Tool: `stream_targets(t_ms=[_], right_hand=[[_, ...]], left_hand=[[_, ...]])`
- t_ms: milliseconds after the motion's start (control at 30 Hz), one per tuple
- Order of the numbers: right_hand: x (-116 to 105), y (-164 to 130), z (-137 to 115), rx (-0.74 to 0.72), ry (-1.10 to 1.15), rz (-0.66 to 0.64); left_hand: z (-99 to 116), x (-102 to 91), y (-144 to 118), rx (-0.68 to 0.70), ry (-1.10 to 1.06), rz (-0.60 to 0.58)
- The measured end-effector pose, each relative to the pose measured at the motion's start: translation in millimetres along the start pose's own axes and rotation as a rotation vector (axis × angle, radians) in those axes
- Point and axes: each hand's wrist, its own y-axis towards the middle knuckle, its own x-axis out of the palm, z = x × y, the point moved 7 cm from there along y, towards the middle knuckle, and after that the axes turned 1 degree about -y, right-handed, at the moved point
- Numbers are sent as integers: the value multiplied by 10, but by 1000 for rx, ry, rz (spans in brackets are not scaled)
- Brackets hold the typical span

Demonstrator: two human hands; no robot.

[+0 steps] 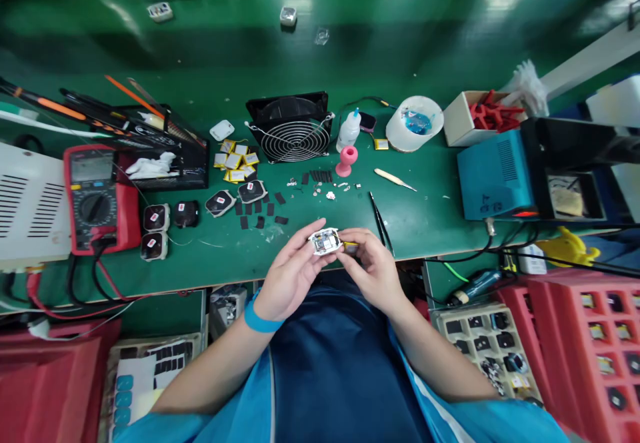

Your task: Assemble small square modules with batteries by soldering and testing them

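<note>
Both of my hands meet at the near edge of the green bench (450,216). My left hand (290,273), with a blue wristband, pinches a small white open device shell (325,240) with a circuit board showing inside. My right hand (373,266) holds the shell's right side, and a small yellow part (350,246) sits between its fingers. Black tweezers (381,220) lie on the bench just to the right of my right hand.
A red multimeter (93,193), several small device shells (156,218), yellow battery packs (236,162) and black foam pads lie to the left. Behind stand a black fan (293,130), a glue bottle (349,130) and a white bowl (415,123). A blue soldering station (493,173) stands right.
</note>
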Motion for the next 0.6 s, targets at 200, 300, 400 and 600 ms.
stream_targets(t_ms=[200,300,400,600], right_hand=[[-64,36,-60,-43,-205,-28],[-29,28,-103,-64,-252,-75],[4,19,-138,-99,-301,-100],[2,39,-190,-167,-432,-47]], left_hand=[[116,-176,-122,4,319,-10],[329,-276,-179,135,758,26],[506,-285,-218,329,1121,5],[452,-202,-249,537,1297,-92]])
